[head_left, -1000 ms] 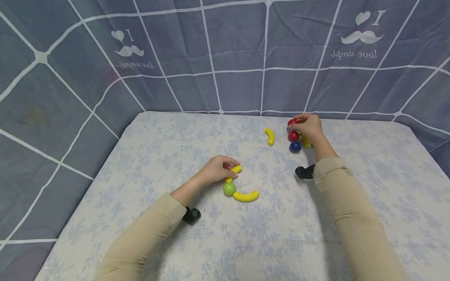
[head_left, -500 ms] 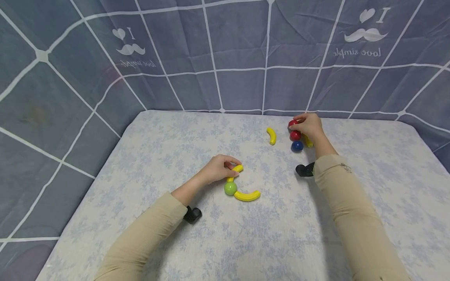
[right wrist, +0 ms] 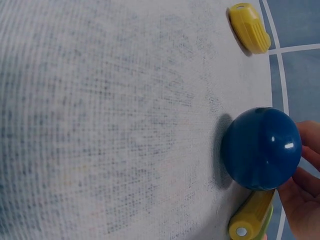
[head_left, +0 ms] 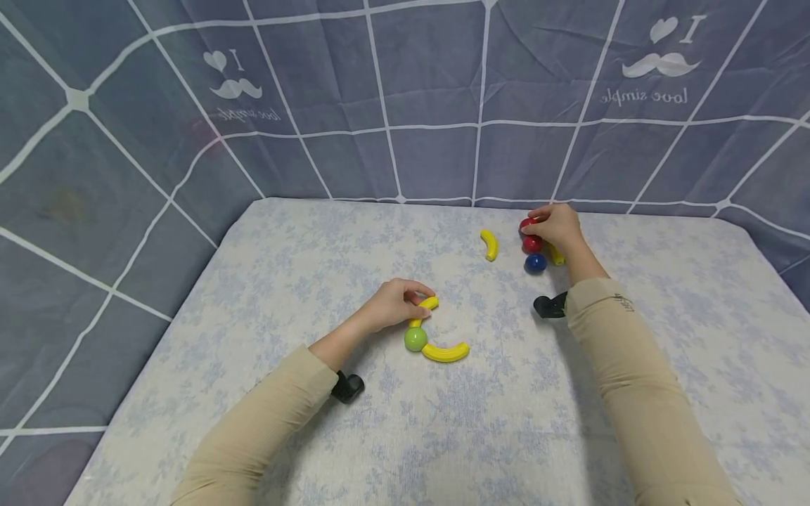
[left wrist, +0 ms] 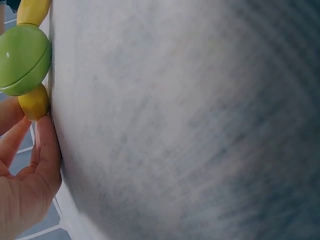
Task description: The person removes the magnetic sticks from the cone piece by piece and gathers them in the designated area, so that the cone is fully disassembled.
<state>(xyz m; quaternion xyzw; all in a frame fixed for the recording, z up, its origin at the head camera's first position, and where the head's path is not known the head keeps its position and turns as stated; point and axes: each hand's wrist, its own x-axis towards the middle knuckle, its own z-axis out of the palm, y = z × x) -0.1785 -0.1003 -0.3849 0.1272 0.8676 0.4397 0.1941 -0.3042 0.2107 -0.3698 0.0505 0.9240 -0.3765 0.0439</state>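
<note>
In the head view my left hand (head_left: 392,306) pinches a yellow curved stick (head_left: 431,303), whose near end meets a green ball (head_left: 415,339). A second yellow curved stick (head_left: 446,353) runs rightward from that ball. Farther back, my right hand (head_left: 557,225) holds a red ball (head_left: 526,223) between thumb and fingers. Just nearer lie another red ball (head_left: 532,244) and a blue ball (head_left: 535,263), in a row. Beside them a yellow curved stick (head_left: 556,256) is partly hidden by the right hand. The blue ball (right wrist: 261,149) blocks the right fingertips in the right wrist view.
One more yellow curved stick (head_left: 489,244) lies left of the balls. The table (head_left: 304,260) has a pale flowered cloth; a blue checked curtain (head_left: 430,169) hangs along its back and left edges. Black devices (head_left: 549,306) sit under both wrists.
</note>
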